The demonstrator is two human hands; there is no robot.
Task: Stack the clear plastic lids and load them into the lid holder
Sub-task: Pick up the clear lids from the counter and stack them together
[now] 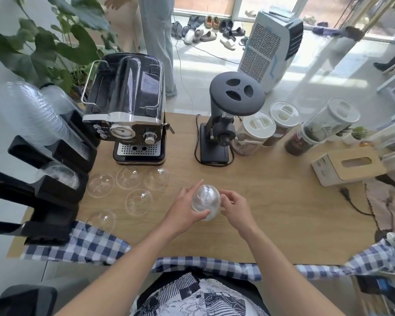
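A stack of clear dome lids (206,201) is held between both hands just above the wooden table (271,201). My left hand (184,210) grips its left side and my right hand (235,207) touches its right side with the fingertips. Several loose clear lids lie on the table to the left: one (100,185), another (128,177), a third (156,178), one nearer (138,202) and one by the table's front edge (100,221). The black lid holder (43,195) stands at the left edge, with a few lids in one slot (59,175) and tall stacks of clear cups (32,115) above.
A black espresso machine (130,110) and a black grinder (226,115) stand at the back. Jars (253,133) and a tissue box (347,166) occupy the right. A power cord (354,205) lies at the right. A person stands beyond the table.
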